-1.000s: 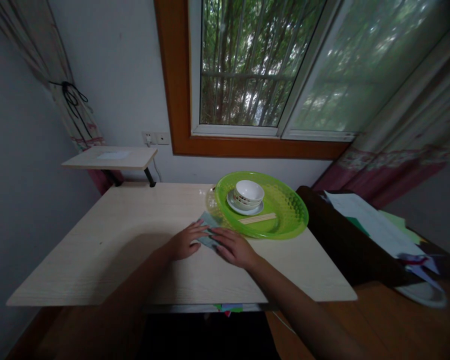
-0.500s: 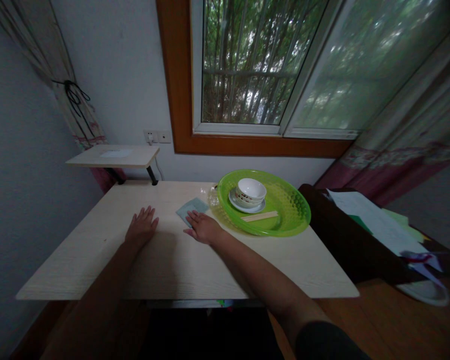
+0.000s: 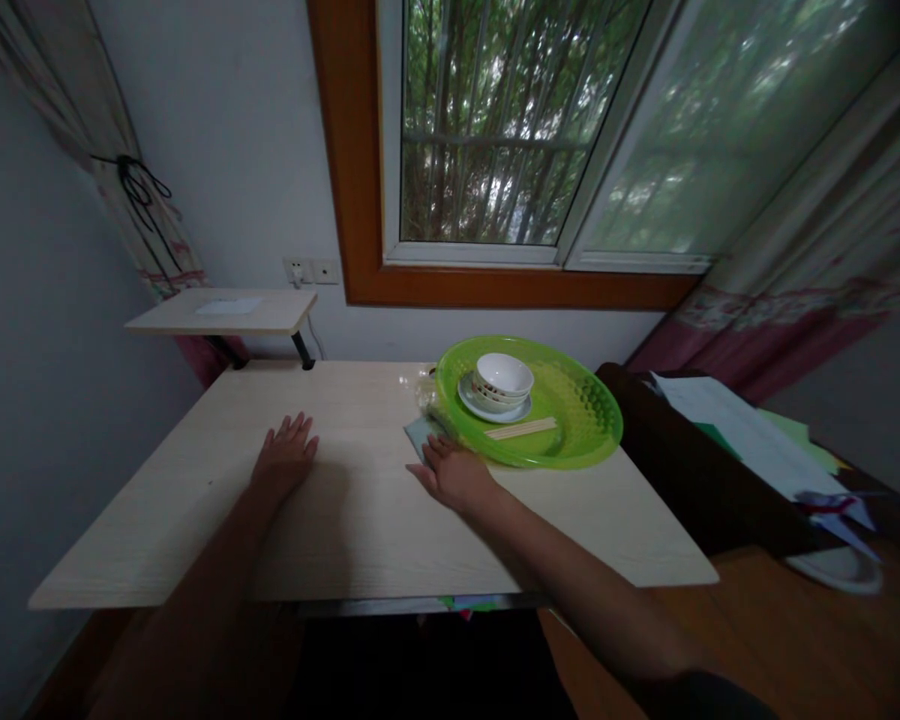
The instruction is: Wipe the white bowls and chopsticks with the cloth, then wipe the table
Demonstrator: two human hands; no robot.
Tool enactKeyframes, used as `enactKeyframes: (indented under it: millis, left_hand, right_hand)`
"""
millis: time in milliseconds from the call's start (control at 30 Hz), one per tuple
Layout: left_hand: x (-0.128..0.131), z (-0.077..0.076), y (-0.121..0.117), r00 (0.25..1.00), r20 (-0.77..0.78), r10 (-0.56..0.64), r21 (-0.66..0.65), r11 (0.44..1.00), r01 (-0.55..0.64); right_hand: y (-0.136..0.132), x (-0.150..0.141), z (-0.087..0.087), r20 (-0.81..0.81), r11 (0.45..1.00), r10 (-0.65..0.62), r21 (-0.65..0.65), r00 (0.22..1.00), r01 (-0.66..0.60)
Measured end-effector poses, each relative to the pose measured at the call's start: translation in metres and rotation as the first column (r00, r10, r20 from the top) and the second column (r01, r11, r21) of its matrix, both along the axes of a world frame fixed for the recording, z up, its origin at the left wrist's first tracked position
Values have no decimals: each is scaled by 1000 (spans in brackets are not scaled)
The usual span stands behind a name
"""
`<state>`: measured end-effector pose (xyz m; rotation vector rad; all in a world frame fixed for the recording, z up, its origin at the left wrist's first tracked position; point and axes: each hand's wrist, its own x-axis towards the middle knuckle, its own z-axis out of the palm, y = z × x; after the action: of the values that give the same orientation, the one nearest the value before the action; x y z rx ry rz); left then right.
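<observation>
Flat on the table (image 3: 367, 540), my left hand (image 3: 285, 452) rests with its fingers spread and nothing under it that I can see. My right hand (image 3: 456, 475) lies palm down with fingers stretched out, its fingertips on a folded grey-green cloth (image 3: 420, 432). The cloth is partly hidden by the hand and sits close against the rim of a large green plastic tray (image 3: 585, 400). Inside the tray, white bowls (image 3: 504, 374) are stacked on a small plate (image 3: 487, 411), and light chopsticks (image 3: 523, 429) lie in front of them.
Clear crinkled plastic (image 3: 426, 390) lies at the tray's left edge. A small raised shelf (image 3: 270, 312) stands at the table's back left. To the right, a dark brown piece of furniture (image 3: 660, 470) holds papers (image 3: 735, 425). A window (image 3: 495, 150) is behind.
My right hand has slid to the right across the table along with the cloth, up to the tray. My left hand has stayed where it was.
</observation>
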<state>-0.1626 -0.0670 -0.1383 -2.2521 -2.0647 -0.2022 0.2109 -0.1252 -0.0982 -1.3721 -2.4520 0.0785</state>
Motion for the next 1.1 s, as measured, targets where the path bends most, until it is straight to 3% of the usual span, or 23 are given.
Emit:
enactKeyframes:
  millis: [133,300,467,667,800,967,1033,1100]
  left_hand:
    - [4,3,1,999,14,-39,-1,999,39]
    - [7,9,1,992,24,-127,-54,990,128]
    - [6,8,0,985,31,-170,-55,984,171]
    - [10,10,0,960,89,-266,-31,962,270]
    - [42,15,-6,898,126,-421,-32,903,428]
    - [93,18,-16,739,126,-662,-25,743,669]
    - [100,19,-16,700,108,-706,-52,699,713]
    - [98,20,-14,702,82,-708,-73,698,712]
  right_hand:
    - [-24,0,-5,-2,979,198,49,980,-198]
    - [1,-34,-2,26,928,372,5,928,-372]
    - [41,-64,-3,53,948,317,-31,947,-316]
    - [52,-53,-5,29,986,166,-33,986,-165]
    - [37,-30,-2,-20,979,202,-37,979,-202]
    - [13,-4,0,-79,928,362,-58,929,-367]
    - [8,0,-1,-98,906,412,-57,906,-419]
    - [8,-1,-1,-98,891,445,-55,890,-451]
